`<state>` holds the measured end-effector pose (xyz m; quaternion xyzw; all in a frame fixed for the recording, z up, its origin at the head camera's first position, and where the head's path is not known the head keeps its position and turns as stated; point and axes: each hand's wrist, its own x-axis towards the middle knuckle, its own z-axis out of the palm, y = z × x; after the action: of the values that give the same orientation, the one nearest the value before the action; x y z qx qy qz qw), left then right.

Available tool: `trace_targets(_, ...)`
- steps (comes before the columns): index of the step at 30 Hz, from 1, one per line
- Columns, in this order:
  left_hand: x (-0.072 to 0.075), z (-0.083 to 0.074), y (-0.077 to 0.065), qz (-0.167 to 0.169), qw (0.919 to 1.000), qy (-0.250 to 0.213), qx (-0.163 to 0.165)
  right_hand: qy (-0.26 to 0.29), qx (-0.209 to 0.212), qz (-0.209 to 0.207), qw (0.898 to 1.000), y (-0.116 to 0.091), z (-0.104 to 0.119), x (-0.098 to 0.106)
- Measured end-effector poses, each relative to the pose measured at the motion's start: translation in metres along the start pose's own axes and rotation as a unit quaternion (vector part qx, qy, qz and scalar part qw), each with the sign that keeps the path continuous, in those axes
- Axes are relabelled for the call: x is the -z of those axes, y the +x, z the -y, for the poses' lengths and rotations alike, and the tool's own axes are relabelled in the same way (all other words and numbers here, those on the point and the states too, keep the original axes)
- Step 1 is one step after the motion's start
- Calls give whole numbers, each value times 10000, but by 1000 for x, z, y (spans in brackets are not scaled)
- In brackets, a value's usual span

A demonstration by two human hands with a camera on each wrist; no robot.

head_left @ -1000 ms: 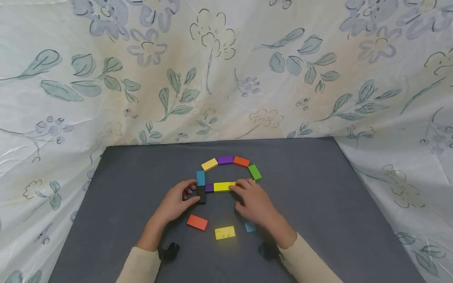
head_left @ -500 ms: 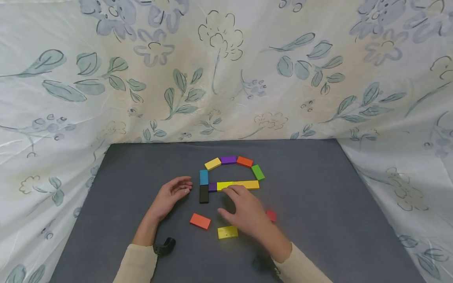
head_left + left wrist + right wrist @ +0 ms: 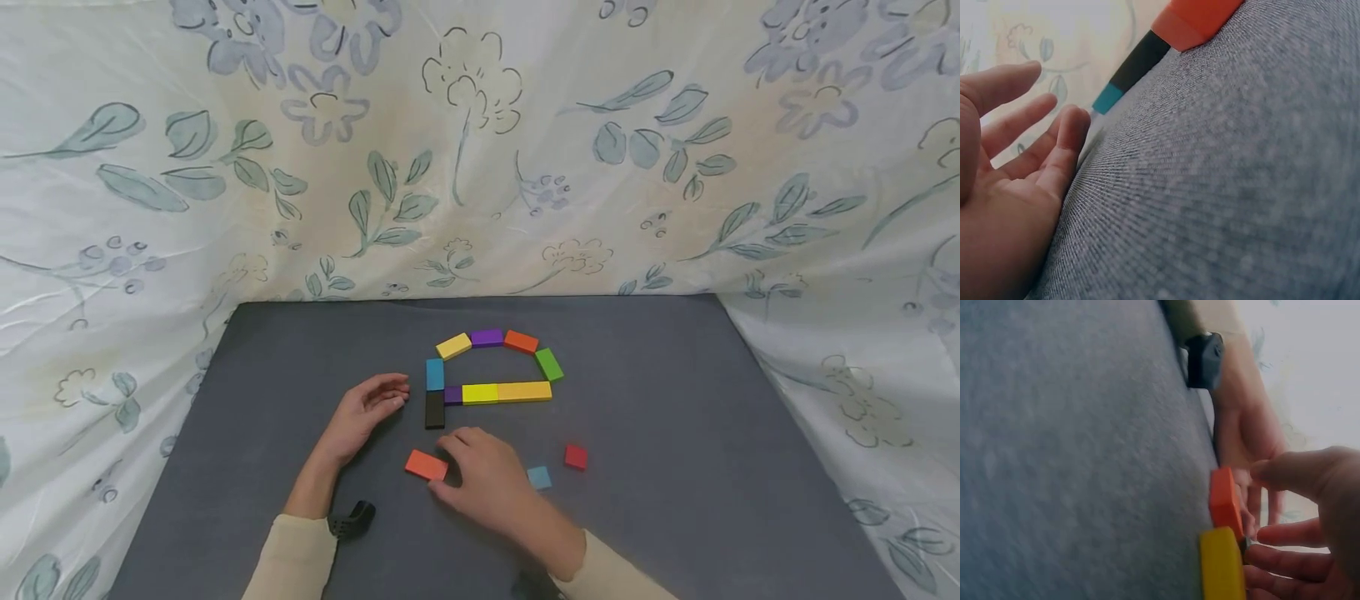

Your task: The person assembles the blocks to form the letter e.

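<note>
My right hand [image 3: 491, 483] reaches over the front of the table, thumb and fingers spread at the right end of an orange block [image 3: 423, 464]. In the right wrist view that orange block [image 3: 1225, 499] stands beyond a yellow block [image 3: 1221, 562], which the hand hides in the head view. My left hand [image 3: 362, 419] rests on the table with loosely bent fingers, holding nothing. Just right of it are a black block [image 3: 435, 412] and a blue block [image 3: 435, 374], laid end to end. A row of purple [image 3: 453, 396], yellow [image 3: 480, 394] and amber [image 3: 525, 392] blocks runs right from them.
An arc of yellow [image 3: 453, 346], purple [image 3: 487, 338], red-orange [image 3: 521, 341] and green [image 3: 549, 364] blocks curves behind the row. Small light blue [image 3: 539, 477] and red [image 3: 576, 457] blocks lie right of my right hand. A floral cloth [image 3: 480, 167] hangs behind the dark tabletop [image 3: 675, 467].
My right hand has left the yellow row and come forward and left to the orange block. My left hand has drawn back left from the black block.
</note>
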<state>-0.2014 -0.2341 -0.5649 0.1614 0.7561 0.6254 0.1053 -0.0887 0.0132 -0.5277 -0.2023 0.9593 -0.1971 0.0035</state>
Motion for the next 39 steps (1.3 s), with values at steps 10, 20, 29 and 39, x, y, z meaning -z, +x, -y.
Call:
trace_targets(10, -1, 1, 1, -55, 10000, -25, -13, 140, -116, 302, 9994, 4, 3, -9)
trace_targets(20, 0, 2, 2, -50, 10000, -35, 51, 239, -60, 89, 9997, 4, 1, -13)
trace_targets(29, -1, 0, 1, -118, 9996, 81, 226, 396, -354, -233, 9983, 3, -3, -5)
trace_targets(39, 0, -1, 1, -122, 9997, 65, 210, 381, -531, -418, 9970, 5, -8, -1)
